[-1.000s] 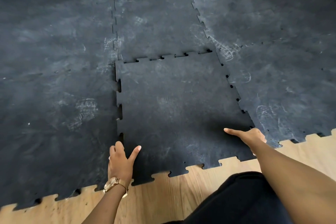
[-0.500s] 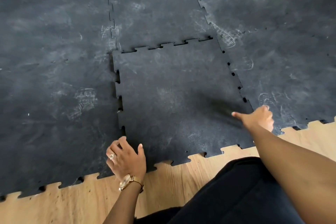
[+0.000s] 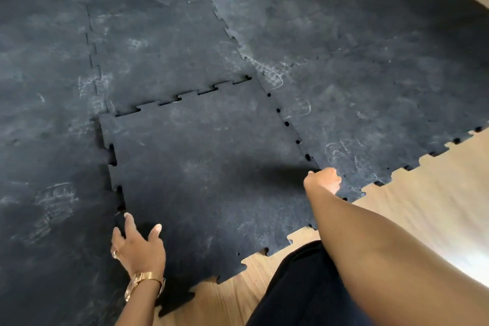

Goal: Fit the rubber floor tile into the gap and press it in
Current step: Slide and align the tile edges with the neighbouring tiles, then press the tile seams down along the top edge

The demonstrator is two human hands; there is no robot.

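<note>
The loose black rubber tile (image 3: 211, 167) with toothed edges lies in the gap of the black mat. Its far and left seams still show dark slits, and its left edge sits slightly raised. My left hand (image 3: 137, 246), with a gold watch and a ring, rests fingers spread on the tile's near-left corner by the left seam. My right hand (image 3: 324, 180) is curled into a loose fist, pressing on the tile's right seam near its front corner. Neither hand holds anything.
Laid black tiles (image 3: 370, 103) with chalky footprints surround the gap on the left, far and right sides. Bare wooden floor (image 3: 423, 206) runs along the mat's toothed front edge. My black-clad knee (image 3: 304, 294) is at the bottom centre.
The view has swung and tilted to the left. My right hand has curled from a pointing finger into a fist on the right seam. My left hand has spread its fingers on the near-left corner.
</note>
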